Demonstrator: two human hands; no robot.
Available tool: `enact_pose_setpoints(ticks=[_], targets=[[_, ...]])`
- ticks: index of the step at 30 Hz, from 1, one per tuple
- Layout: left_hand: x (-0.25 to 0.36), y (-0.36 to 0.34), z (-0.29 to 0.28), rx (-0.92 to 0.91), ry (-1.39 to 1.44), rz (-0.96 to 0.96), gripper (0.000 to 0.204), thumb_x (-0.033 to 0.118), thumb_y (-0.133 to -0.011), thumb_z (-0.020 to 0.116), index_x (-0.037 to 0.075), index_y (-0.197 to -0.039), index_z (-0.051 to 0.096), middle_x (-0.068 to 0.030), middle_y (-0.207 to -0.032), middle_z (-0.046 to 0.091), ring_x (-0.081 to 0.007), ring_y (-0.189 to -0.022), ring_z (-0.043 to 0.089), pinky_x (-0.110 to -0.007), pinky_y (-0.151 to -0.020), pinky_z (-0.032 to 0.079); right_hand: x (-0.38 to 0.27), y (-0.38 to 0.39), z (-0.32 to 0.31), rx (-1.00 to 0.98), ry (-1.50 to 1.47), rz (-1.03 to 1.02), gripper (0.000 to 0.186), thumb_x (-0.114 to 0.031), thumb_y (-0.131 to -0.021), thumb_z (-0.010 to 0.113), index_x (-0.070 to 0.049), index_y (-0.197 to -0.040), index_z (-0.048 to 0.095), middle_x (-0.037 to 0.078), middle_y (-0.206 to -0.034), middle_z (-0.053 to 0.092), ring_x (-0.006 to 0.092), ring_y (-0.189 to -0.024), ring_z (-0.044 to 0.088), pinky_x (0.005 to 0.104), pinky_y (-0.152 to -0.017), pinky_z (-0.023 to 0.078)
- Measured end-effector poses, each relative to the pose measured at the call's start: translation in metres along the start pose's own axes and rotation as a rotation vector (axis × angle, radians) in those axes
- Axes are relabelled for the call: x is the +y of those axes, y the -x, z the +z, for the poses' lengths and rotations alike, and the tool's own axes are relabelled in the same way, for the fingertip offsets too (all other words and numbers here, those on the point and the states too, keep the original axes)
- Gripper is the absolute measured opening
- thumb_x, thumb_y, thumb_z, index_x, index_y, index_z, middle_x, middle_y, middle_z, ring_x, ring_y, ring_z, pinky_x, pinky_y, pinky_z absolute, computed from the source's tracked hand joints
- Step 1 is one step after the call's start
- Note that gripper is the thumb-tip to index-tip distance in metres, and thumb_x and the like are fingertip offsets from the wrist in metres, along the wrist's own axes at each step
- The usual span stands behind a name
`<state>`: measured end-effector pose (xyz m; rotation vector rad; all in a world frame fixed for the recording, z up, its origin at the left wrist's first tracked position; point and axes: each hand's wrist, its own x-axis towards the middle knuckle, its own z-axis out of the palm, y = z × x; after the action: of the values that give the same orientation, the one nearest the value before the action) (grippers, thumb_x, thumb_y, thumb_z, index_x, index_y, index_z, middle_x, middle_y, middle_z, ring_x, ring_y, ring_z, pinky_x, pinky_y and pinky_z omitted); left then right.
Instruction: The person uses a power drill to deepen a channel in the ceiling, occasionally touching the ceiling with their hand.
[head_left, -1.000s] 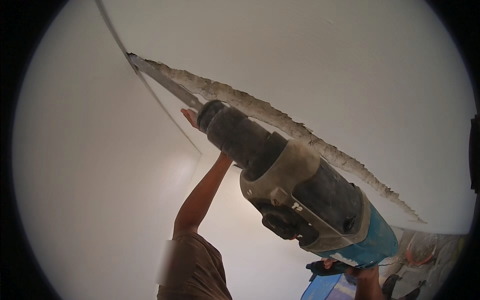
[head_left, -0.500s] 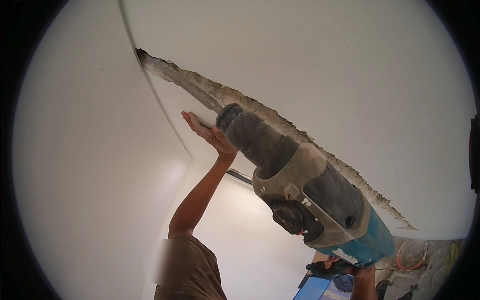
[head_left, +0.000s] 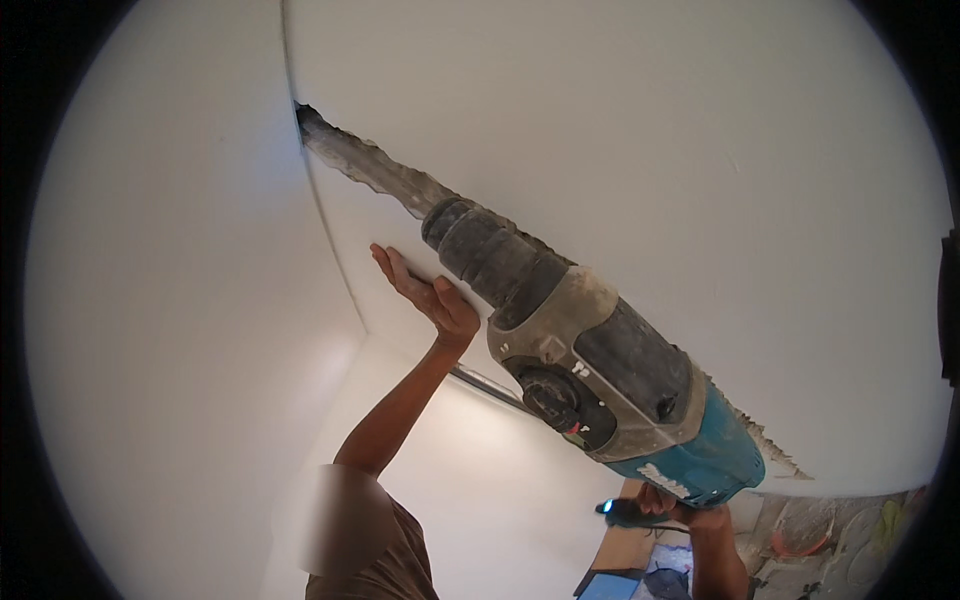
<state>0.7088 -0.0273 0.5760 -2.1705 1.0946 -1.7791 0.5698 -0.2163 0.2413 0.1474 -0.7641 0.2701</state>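
Note:
A large rotary hammer point(head_left: 600, 360), with a grey-black front and teal rear body, spans the middle of the view, slanting up to the left. Its bit point(head_left: 425, 190) lies along a rough groove point(head_left: 355, 155) cut in a white surface, and the tip is hard to tell from the dusty groove. My right hand point(head_left: 685, 508) wraps round the handle at the tool's rear, partly hidden by the teal housing. Beside the barrel, my left hand point(head_left: 430, 295) is raised with fingers stretched out, seemingly flat against the white surface. Its thumb is near the barrel, without visibly gripping it.
A seam point(head_left: 325, 225) between two white surfaces runs past the groove's upper left end. Lower right, a round object with an orange rim point(head_left: 800, 530) and other dusty items lie below. Near my right forearm is a blue flat item point(head_left: 610, 586).
The rotary hammer has shifted slightly up and left in view, its body nearer the groove. My right hand moves with it; my left hand sits slightly lower, still outstretched.

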Motion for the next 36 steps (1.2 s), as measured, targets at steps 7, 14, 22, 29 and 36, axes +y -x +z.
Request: enact_pose_setpoints(ticks=[7,14,22,29,36], targets=[[0.007,0.027,0.023,-0.009,0.000,-0.011,0.068,0.041,-0.098,0.027,-0.010,-0.140,0.012,-0.0259,-0.149,0.004,-0.0371,-0.141,0.002,-0.050,-0.112,0.007,0.018,0.008,-0.021,0.047,-0.139,0.131,0.036,-0.037,-0.084,0.053,-0.002,-0.093,0.057,0.007,-0.077,0.057,0.0236,-0.076,0.058,0.0404,-0.073,0.044],[0.008,0.070,0.037,-0.022,-0.028,-0.014,0.068,0.043,-0.097,0.028,-0.007,-0.141,0.013,-0.0249,-0.150,0.004,-0.0367,-0.140,0.003,-0.051,-0.112,0.007,0.024,0.033,-0.046,0.196,0.226,0.294,0.039,-0.042,-0.089,0.050,-0.004,-0.083,0.060,0.007,-0.073,0.058,0.0226,-0.070,0.056,0.0390,-0.070,0.044],[0.021,0.110,0.042,-0.035,-0.069,-0.011,0.070,0.044,-0.096,0.031,-0.005,-0.142,0.014,-0.0258,-0.149,0.006,-0.0394,-0.139,0.006,-0.054,-0.111,0.005,0.030,0.031,-0.063,0.172,0.102,0.034,0.044,-0.045,-0.088,0.048,-0.003,-0.079,0.059,0.007,-0.067,0.058,0.0234,-0.065,0.058,0.0403,-0.068,0.045],[0.017,0.128,0.048,-0.022,-0.074,0.009,0.068,0.044,-0.096,0.032,-0.005,-0.142,0.016,-0.0258,-0.149,0.008,-0.0405,-0.139,0.007,-0.054,-0.110,0.004,0.034,0.010,-0.078,0.028,-0.265,-0.022,0.028,-0.014,-0.076,0.069,-0.002,-0.098,0.055,0.005,-0.074,0.057,0.0203,-0.073,0.058,0.0421,-0.067,0.047],[0.004,-0.016,-0.007,-0.012,-0.053,-0.051,0.066,0.043,-0.097,0.032,-0.006,-0.140,0.020,-0.0268,-0.149,0.010,-0.0405,-0.139,0.009,-0.054,-0.110,0.004,-0.011,-0.052,0.055,0.087,-0.093,-0.029,0.052,-0.001,-0.068,0.071,0.004,-0.115,0.050,0.016,-0.093,0.060,0.0311,-0.090,0.062,0.0512,-0.078,0.053]])
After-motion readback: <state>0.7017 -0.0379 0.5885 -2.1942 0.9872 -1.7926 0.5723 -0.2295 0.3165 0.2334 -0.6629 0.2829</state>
